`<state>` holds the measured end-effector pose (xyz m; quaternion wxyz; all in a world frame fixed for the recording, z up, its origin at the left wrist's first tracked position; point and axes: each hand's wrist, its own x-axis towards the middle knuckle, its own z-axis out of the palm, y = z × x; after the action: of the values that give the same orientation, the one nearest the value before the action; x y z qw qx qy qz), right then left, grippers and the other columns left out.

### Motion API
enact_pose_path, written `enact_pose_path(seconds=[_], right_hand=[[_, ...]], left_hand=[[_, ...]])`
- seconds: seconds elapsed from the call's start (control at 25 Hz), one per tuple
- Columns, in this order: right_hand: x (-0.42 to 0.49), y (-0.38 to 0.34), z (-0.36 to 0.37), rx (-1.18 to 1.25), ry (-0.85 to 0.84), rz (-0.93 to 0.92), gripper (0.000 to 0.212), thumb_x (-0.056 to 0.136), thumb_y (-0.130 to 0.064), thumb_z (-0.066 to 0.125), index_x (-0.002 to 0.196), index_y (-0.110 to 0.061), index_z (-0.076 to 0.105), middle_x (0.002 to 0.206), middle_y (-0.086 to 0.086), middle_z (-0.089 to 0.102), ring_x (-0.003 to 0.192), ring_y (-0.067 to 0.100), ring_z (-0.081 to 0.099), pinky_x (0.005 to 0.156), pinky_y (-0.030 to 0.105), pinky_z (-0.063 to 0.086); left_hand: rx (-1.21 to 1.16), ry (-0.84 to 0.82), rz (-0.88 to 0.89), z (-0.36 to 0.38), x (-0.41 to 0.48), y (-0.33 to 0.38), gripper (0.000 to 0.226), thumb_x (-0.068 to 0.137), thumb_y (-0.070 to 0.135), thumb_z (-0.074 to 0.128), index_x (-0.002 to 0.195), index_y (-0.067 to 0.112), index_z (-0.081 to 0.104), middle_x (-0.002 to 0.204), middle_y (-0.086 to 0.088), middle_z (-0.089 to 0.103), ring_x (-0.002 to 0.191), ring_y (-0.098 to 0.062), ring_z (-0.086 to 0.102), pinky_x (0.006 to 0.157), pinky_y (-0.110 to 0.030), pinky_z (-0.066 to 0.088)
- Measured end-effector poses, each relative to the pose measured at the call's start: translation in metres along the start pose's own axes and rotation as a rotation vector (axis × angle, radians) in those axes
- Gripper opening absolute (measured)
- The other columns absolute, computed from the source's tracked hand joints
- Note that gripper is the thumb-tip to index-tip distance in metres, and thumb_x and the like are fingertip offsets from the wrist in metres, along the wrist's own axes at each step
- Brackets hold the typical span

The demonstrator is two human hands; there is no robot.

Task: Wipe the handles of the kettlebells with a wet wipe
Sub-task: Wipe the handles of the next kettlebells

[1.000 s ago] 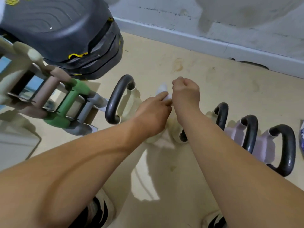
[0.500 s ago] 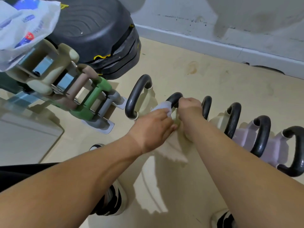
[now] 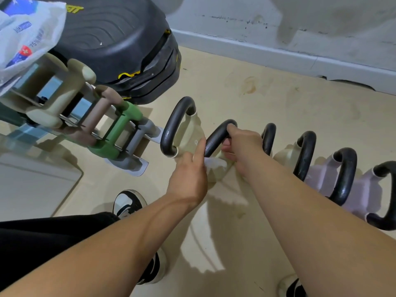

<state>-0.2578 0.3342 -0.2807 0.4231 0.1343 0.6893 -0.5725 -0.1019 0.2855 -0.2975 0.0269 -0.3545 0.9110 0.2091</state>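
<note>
The white wet wipe point(image 3: 215, 163) sits bunched at the near, lower end of the black handle point(image 3: 217, 136) of the second kettlebell from the left, where the handle meets the cream body. The left hand point(image 3: 188, 179) holds the wipe against that end, its forefinger stretched up along the handle's side. The right hand point(image 3: 242, 144) is curled round the same handle farther up, thumb underneath. This kettlebell stands in a row of kettlebells point(image 3: 304, 155) on the beige floor point(image 3: 278, 99), all with dark looped handles; the nearer-left ones have cream bodies and the ones at the right lilac. Left of the row a slanted rack carries dumbbells point(image 3: 120, 133) in cream, brown, green and grey. Behind it lies a black ribbed piece of equipment point(image 3: 111, 39), and a crumpled packet of wipes point(image 3: 25, 39) sits at the top left corner. A black-and-white shoe point(image 3: 128, 202) shows below the left hand.
</note>
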Motion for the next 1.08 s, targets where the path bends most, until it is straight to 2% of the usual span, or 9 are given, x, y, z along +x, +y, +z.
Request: enact_pose_path(seconds=[0.16,0.32,0.36,0.48,0.6,0.68,0.76,0.92,1.08], right_hand=[[0.004,0.006,-0.001,-0.056,-0.02,-0.028,0.038,0.083,-0.042,0.072,0.086,-0.004,0.069,0.071,0.009,0.07,0.062,0.027,0.066,0.076,0.041,0.062],[0.005,0.002,0.008,-0.106,0.058,0.022,0.051,0.072,-0.055,0.077,0.087,-0.006,0.073,0.075,0.008,0.077,0.073,0.028,0.076,0.075,0.038,0.062],[0.004,0.001,0.01,-0.112,0.073,0.015,0.052,0.071,-0.055,0.078,0.088,-0.006,0.073,0.076,0.008,0.077,0.072,0.027,0.075,0.074,0.036,0.062],[0.002,0.005,0.019,-0.178,0.092,-0.042,0.058,0.064,-0.055,0.084,0.091,-0.006,0.068,0.074,0.008,0.073,0.07,0.024,0.074,0.077,0.04,0.063],[0.006,0.004,0.026,-0.177,0.094,-0.066,0.049,0.068,-0.044,0.087,0.09,-0.008,0.062,0.082,0.01,0.072,0.073,0.026,0.074,0.076,0.042,0.064],[0.009,0.001,0.03,-0.136,0.084,-0.039,0.041,0.072,-0.033,0.084,0.091,-0.009,0.056,0.087,0.011,0.069,0.069,0.027,0.067,0.061,0.036,0.062],[0.012,-0.001,0.034,-0.122,0.092,-0.025,0.041,0.071,-0.028,0.082,0.096,-0.006,0.058,0.085,0.012,0.065,0.063,0.026,0.059,0.046,0.027,0.051],[0.018,-0.006,0.042,-0.16,0.104,-0.052,0.046,0.07,-0.031,0.08,0.102,-0.004,0.061,0.083,0.011,0.063,0.06,0.024,0.055,0.051,0.027,0.046],[0.028,-0.014,0.044,-0.187,0.081,-0.067,0.045,0.071,-0.03,0.079,0.102,-0.003,0.062,0.079,0.01,0.058,0.06,0.024,0.052,0.054,0.028,0.044]], left_hand=[[-0.09,-0.218,-0.034,-0.018,0.043,0.011,0.06,0.094,0.014,0.05,0.149,0.015,0.025,0.102,-0.006,0.057,0.096,-0.034,0.061,0.078,-0.041,0.049],[-0.551,-0.178,-0.193,-0.019,0.042,0.013,0.065,0.095,0.016,0.057,0.154,0.026,0.03,0.117,0.006,0.055,0.105,-0.015,0.057,0.098,-0.035,0.048],[-0.574,-0.092,-0.212,-0.012,0.029,0.012,0.062,0.093,0.019,0.058,0.15,0.031,0.037,0.116,0.01,0.059,0.103,-0.01,0.059,0.096,-0.03,0.05],[-0.512,0.028,-0.249,0.002,0.002,0.0,0.034,0.09,0.026,0.063,0.123,0.029,0.055,0.09,0.014,0.063,0.083,-0.011,0.063,0.067,-0.016,0.049],[-0.573,-0.013,-0.316,0.001,0.016,-0.001,0.012,0.087,0.027,0.065,0.098,0.025,0.06,0.076,0.007,0.064,0.069,-0.014,0.063,0.057,-0.024,0.048],[-0.578,-0.013,-0.316,0.001,0.021,0.004,0.007,0.085,0.028,0.068,0.087,0.025,0.062,0.067,0.006,0.064,0.056,-0.007,0.059,0.051,-0.02,0.042],[-0.601,0.019,-0.321,0.003,0.023,0.008,0.008,0.085,0.024,0.068,0.083,0.025,0.061,0.063,0.007,0.062,0.049,0.0,0.056,0.045,-0.012,0.036],[-0.669,0.058,-0.352,0.0,0.03,0.009,0.014,0.087,0.016,0.065,0.078,0.025,0.058,0.061,0.006,0.061,0.046,0.002,0.058,0.043,-0.01,0.035],[-0.724,0.065,-0.358,0.001,0.04,0.013,0.004,0.088,0.017,0.063,0.086,0.017,0.06,0.071,-0.004,0.07,0.058,-0.017,0.071,0.05,-0.025,0.048]])
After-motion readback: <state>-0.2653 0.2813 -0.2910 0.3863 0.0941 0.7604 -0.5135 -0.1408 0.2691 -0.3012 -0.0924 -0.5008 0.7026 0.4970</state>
